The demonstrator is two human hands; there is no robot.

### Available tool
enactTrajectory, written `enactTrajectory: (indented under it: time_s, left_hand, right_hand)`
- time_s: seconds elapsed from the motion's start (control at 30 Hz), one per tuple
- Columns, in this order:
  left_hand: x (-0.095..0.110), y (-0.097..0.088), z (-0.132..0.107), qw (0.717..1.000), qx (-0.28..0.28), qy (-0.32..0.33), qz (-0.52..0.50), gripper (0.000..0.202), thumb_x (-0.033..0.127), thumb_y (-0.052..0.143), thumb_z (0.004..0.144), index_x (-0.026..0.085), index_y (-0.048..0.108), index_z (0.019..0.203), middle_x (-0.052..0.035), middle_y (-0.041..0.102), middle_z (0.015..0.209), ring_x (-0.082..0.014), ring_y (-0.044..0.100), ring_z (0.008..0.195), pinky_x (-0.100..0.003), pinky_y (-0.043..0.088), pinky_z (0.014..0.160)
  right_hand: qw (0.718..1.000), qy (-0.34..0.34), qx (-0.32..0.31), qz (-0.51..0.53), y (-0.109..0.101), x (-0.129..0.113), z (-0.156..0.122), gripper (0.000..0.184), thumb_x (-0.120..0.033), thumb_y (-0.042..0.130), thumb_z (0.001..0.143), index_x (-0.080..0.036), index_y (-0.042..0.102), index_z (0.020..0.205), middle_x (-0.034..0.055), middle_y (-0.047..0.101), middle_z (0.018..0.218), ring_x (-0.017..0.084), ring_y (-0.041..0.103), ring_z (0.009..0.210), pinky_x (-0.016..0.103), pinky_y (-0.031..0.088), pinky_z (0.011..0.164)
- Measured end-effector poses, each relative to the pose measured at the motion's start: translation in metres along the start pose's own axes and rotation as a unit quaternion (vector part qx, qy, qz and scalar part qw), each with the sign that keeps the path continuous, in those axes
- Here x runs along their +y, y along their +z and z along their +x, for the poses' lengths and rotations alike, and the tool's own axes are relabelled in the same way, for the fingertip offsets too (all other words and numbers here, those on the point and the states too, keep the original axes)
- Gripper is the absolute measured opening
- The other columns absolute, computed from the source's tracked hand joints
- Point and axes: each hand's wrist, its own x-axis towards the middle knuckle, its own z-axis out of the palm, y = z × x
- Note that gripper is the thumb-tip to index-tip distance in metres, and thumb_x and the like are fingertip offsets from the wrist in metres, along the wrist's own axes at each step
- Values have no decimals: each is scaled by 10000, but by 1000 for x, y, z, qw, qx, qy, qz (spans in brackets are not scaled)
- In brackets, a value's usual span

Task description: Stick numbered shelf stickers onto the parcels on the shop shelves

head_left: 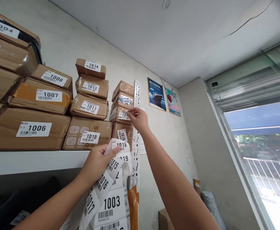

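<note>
My left hand (99, 161) is closed around a bundle of white barcode label strips (111, 203), thumb on top near the label marked 1018. The strips hang down in overlapping folds, with numbers such as 1003 and 1017 showing. My right hand (138, 119) reaches up to the narrow stack by the white perforated post. Its thumb and fingertips pinch at the right edge of a label (123, 115) that lies against a cardboard box (114, 114); its last digit is covered by the fingers. Below that box, another carton carries a tilted label (122, 135) marked 1016.
Numbered cartons, such as the 1006 box (6, 131) and the 1010 box (74, 127), stand stacked on a white shelf (34, 163). The perforated post (136, 92) rises beside my right hand. Posters (156, 94) hang on the wall; a glazed doorway (261, 143) is at right.
</note>
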Motion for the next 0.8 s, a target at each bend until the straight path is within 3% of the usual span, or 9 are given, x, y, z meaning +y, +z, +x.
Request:
enactTrajectory:
  time_s: [0.1,0.2,0.27,0.37,0.43,0.5,0.57,0.7,0.8]
  left_hand:
    - [-2,-4,6,998,-10,-5,-55,457,606,654,662,153,607,626,-10,587,564,-150,522,527,-236,389,487]
    - [-2,-7,12,995,-27,-19,-95,444,596,661,674,155,614,663,-14,610,584,-168,567,563,-247,431,519]
    - [-2,-10,15,994,-37,-14,-106,432,586,658,692,156,618,688,-18,632,624,-171,589,598,-251,454,556]
    - [-1,-13,19,994,-32,7,-100,435,589,637,721,154,636,724,-26,653,669,-172,600,620,-261,470,588]
    - [1,-14,21,996,-21,21,-88,456,606,621,728,152,654,749,-29,656,668,-171,595,612,-262,469,580]
    - [3,-12,21,996,-5,44,-74,476,623,611,727,154,678,774,-32,662,662,-169,590,610,-257,465,569]
    - [3,-8,22,995,15,70,-73,463,603,632,723,166,701,859,-40,695,740,-173,608,668,-251,475,595]
    - [4,4,26,985,59,92,-135,488,489,718,697,210,649,1091,-36,712,933,-179,630,818,-252,492,686]
    - [8,11,29,986,82,112,-92,394,505,657,747,169,673,954,-23,688,768,-158,591,705,-236,453,613]
  right_hand:
    - [990,-33,-1,-139,6,1,9,77,-239,641,767,-199,630,832,15,570,789,131,517,649,292,422,648]
    - [966,-82,41,-242,7,-1,6,349,-291,688,730,-228,586,1059,82,541,1041,168,534,733,308,408,621]
    - [962,-102,8,-254,4,-2,2,285,-267,678,731,-216,597,1000,75,565,1011,179,545,766,306,409,625]
    - [975,-104,-28,-193,-5,-7,-6,103,-245,646,756,-194,628,844,55,626,895,187,567,835,320,432,711]
    - [989,-86,-58,-101,-14,-13,-18,165,-316,635,781,-196,650,894,62,656,933,185,583,873,323,448,735]
    - [985,-69,-159,-16,-21,-19,-34,242,-381,646,775,-209,663,945,52,670,946,160,591,819,302,460,698]
    - [969,-46,-242,12,-25,-23,-49,204,-367,683,738,-194,678,845,29,661,818,123,555,677,276,443,617]
    - [976,-16,-210,53,-24,-21,-65,125,-279,698,706,-179,665,772,-19,570,639,90,476,569,248,378,534]
    - [977,14,-174,120,-23,-20,-64,166,-284,710,695,-177,657,810,-19,590,670,85,502,590,244,393,553]
